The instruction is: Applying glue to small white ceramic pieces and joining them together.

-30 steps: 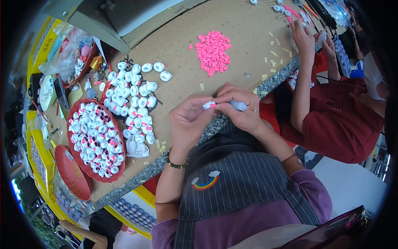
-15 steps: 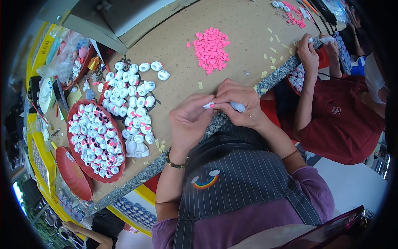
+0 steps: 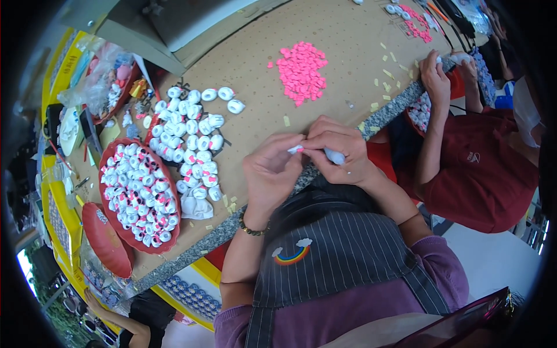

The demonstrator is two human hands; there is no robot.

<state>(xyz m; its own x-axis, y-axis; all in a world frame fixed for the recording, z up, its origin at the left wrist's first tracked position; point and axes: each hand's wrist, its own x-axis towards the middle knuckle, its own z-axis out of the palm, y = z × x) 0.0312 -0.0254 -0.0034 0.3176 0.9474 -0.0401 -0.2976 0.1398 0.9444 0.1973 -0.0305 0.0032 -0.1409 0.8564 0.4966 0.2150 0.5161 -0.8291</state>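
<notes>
The small white piece point(image 3: 335, 155) sits pinched between my left hand point(image 3: 272, 171) and right hand point(image 3: 339, 152) at the bench point(image 3: 348, 35) edge; possibly a pink bit at its tip. White pieces point(image 3: 194, 142) lie at nine o'clock, pink bits point(image 3: 301, 71) at twelve.

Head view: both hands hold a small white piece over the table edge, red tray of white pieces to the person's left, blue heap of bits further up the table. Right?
Not quite: the heap of bits is pink, not blue, as the head view shows. The rest holds: left hand and right hand hold the small white piece over the table edge, with the red tray to the person's left.
</notes>
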